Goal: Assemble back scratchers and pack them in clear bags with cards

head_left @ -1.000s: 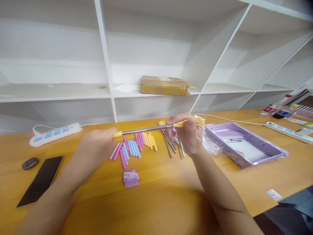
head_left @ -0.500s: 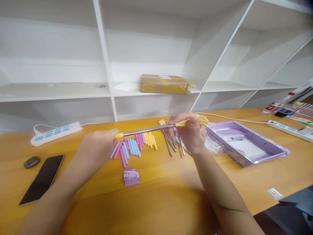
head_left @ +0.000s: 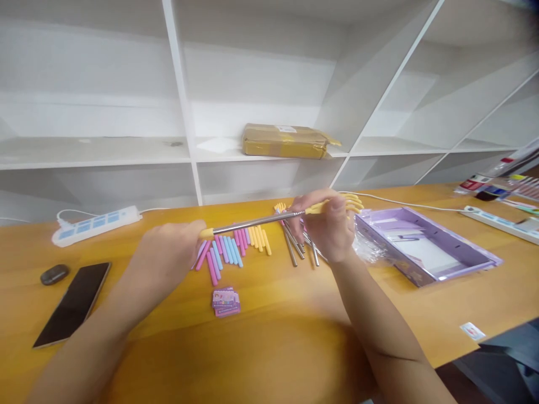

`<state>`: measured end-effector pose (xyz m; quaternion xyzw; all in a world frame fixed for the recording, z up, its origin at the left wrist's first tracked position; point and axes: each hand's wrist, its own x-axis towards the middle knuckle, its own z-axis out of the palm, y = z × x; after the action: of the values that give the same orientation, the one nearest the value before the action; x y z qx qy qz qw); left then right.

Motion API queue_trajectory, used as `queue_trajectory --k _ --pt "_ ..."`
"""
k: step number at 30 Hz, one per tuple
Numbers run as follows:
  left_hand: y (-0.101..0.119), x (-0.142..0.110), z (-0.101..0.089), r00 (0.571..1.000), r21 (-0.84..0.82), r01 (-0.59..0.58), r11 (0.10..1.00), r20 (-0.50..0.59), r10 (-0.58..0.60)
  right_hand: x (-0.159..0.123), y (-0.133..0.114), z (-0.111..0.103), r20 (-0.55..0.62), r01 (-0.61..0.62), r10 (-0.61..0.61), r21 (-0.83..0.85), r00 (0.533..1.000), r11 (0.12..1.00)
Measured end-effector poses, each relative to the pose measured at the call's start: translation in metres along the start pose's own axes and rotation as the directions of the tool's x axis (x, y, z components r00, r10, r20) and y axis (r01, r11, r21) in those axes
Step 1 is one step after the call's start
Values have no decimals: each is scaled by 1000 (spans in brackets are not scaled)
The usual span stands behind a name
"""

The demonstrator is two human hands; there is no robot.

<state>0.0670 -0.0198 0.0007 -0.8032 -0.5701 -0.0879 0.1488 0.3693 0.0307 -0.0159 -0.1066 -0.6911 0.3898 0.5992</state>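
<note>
I hold the long silver metal rod with yellow ends point(head_left: 256, 223) across the centre of the frame: left grip point(head_left: 170, 261) wrapped around one end, right grip point(head_left: 327, 233) closed behind the yellow clawed head point(head_left: 355, 202). I'd keep any force along its line — wrists level, no bending — above the short pink, blue and yellow sticks point(head_left: 231, 251).

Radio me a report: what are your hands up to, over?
Left hand on the yellow tip of a metal rod, right hand on its yellow clawed end. Rod raised, slightly slanted, above colored sticks. Nothing seen blocking it.
</note>
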Motion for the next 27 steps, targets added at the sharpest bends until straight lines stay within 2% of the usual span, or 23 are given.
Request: queue_trajectory --k 4,9,15,27 --pt "-4 -2 1 999 -2 -1 1000 -36 0 0 3 2 15 24 -24 21 1000 1000" --pt "-5 -3 0 1000 13 -2 1000 -25 2 -1 5 3 -24 -64 64 -17 998 998" --pt "-4 -3 1 1000 7 -14 1000 -17 14 0 9 6 -17 -6 6 -6 1000 1000" --pt "-3 -3 0 1000 3 -21 1000 -1 21 -2 14 12 40 -14 14 7 999 1000"
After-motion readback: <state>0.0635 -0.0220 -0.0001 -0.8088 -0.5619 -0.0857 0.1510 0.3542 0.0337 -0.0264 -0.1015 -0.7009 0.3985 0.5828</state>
